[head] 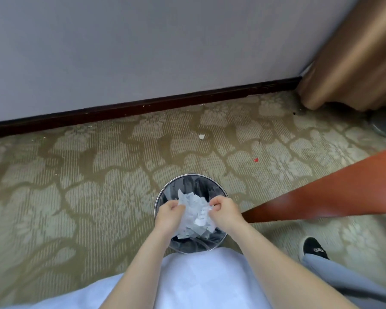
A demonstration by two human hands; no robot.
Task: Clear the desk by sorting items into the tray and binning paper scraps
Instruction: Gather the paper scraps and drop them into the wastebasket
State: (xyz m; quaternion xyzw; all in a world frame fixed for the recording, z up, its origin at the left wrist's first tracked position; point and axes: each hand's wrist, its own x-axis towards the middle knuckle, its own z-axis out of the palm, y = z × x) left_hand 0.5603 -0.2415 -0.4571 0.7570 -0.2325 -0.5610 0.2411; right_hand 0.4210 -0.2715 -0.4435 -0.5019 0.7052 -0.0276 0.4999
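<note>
Bin (159, 198): shiny metal rim, glossy dark plastic liner. Paper scraps (195, 216): thin, crumpled, matt white paper. Carpet (76, 175): ribbed woven pile, matt. Worktop (332, 192): glossy reddish wood. Curtain (354, 59): smooth satiny cloth. Skirting board (143, 107): dark wood, slight sheen.

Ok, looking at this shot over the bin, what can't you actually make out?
Head view only:
- The bin's bottom: covered by the paper scraps and both hands.
- Print on the scraps: too blurred to read.
- The left hand and right hand fingertips: buried in the paper.
- The desk: only a brown slab, cut off by the right edge; its top and the tray are out of view.
- The white fleck and red fleck on the carpet: too small to identify.
</note>
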